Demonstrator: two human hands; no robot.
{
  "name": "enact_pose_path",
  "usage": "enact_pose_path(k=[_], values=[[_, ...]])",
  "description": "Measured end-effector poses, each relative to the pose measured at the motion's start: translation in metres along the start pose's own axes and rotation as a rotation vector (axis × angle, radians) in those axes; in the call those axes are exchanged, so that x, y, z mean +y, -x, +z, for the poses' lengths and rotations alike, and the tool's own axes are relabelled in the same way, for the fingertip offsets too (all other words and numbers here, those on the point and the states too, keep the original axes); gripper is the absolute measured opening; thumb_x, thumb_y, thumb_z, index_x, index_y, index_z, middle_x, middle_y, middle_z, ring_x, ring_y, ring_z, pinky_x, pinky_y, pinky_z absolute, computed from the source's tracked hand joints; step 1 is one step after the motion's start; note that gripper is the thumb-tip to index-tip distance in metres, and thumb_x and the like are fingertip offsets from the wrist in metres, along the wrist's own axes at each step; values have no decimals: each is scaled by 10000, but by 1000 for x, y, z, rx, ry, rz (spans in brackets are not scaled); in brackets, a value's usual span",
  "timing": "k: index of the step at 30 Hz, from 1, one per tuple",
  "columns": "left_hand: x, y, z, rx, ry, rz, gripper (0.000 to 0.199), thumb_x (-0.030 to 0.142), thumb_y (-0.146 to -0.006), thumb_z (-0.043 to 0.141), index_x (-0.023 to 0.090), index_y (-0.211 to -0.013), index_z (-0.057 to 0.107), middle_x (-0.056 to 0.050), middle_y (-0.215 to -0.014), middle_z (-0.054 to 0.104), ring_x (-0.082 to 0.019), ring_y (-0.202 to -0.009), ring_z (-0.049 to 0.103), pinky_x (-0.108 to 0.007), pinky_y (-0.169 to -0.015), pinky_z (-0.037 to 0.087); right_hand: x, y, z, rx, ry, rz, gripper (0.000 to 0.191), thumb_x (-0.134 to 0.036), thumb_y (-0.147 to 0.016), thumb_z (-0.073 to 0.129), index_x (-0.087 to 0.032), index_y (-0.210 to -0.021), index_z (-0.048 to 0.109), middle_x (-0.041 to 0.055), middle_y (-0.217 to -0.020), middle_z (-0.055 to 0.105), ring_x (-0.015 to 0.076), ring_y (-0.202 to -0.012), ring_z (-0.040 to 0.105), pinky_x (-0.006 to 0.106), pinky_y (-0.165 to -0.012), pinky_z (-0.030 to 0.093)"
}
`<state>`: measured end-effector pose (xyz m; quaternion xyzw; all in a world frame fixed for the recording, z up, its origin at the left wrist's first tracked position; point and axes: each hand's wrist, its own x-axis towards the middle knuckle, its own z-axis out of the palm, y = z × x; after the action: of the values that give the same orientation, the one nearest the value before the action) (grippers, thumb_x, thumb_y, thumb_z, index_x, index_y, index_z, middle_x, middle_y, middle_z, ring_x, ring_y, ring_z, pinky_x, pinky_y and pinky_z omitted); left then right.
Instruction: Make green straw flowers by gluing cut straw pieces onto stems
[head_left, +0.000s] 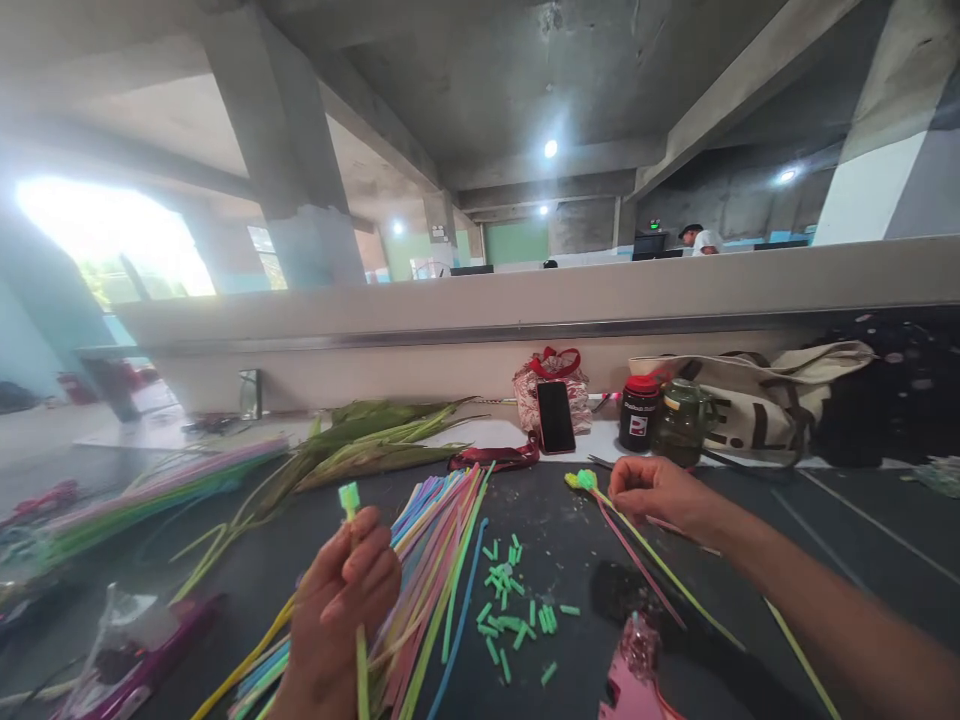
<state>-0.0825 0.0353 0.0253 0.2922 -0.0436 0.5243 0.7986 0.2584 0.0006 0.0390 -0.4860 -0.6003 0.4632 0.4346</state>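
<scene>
- My left hand (337,600), at seven o'clock in my view, has its fingers folded and pinches a slim yellow-green fuzzy stem with a pale green tufted tip (349,498).
- That stem's long axis stands nearly upright: the tuft points to twelve o'clock, leaning slightly toward eleven, and the lower end comes out beneath my fist toward six.
- My right hand (654,490), at four o'clock, has its fingers curled in toward the thumb; I cannot tell whether anything is pinched between them.
- Just beside those fingertips, on their nine o'clock side, is a fuzzy yellow-and-green flower head (583,481). It points to ten o'clock, and its thin pink and yellow-green stems run toward between four and five along the dark tabletop (570,560).
- At six o'clock, between my hands, short bright green cut pieces (514,610) lie scattered, their axes turned every way.
- Close by my left hand, on its three o'clock side, a fanned bundle of multicoloured fuzzy strips (442,560) points its far ends to one o'clock.
- A black upright phone (556,417) leans against a red-and-white patterned pouch (528,390), also around four o'clock.
</scene>
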Motion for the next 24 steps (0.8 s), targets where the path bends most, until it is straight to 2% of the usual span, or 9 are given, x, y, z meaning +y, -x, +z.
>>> enact_pose_path(k=[2,5,9,11,15,19,21,24], values=[[7,1,0,35,-20,35,142,68,-766,390,187,-694,416,39,-502,562,-75,-332,532,-130,-296,347,9,-2,-13,70,39,14,80,-188,-657,610,-168,-716,559,-69,-542,505,61,-466,448,200,-468,350],[14,2,3,95,-30,101,156,66,-780,354,190,-700,403,45,-490,556,-64,-309,516,-122,-267,320,24,-7,-34,167,100,52,185,-206,-647,614,-157,-823,584,-62,-557,537,64,-457,446,202,-451,347],[19,3,11,142,-72,140,175,63,-780,340,192,-671,385,56,-466,534,-50,-284,492,-108,-261,331,38,-10,-51,249,156,96,141,-273,-675,599,-136,-698,574,-69,-449,497,63,-392,420,195,-383,299],[20,4,15,186,-113,151,176,71,-782,358,195,-659,380,72,-451,513,-52,-281,484,-120,-275,361,39,-11,-54,277,170,105,185,-307,-728,564,-151,-633,529,-88,-423,460,51,-352,386,188,-360,275],[26,9,18,270,-181,164,196,75,-799,376,191,-641,375,85,-453,497,-46,-303,481,-127,-283,368,37,-14,-51,325,178,101,338,-359,-837,447,-167,-559,435,-115,-410,355,34,-311,303,175,-332,231],[29,12,12,261,-161,142,169,76,-808,356,181,-688,410,79,-468,509,-45,-312,486,-132,-300,371,34,-19,-41,372,180,105,397,-413,-848,406,-183,-528,364,-125,-418,261,29,-307,226,178,-324,187],[25,11,5,207,-134,117,166,75,-801,358,183,-686,411,71,-483,522,-55,-328,504,-141,-308,365,30,-23,-31,356,186,98,413,-449,-833,403,-201,-515,313,-128,-421,217,33,-314,200,186,-333,179],[9,3,-4,30,-77,37,137,80,-786,391,174,-695,429,52,-504,534,-46,-322,505,-116,-262,248,18,-31,-12,271,226,64,392,-480,-797,416,-221,-527,300,-122,-414,240,39,-324,194,204,-346,160]])
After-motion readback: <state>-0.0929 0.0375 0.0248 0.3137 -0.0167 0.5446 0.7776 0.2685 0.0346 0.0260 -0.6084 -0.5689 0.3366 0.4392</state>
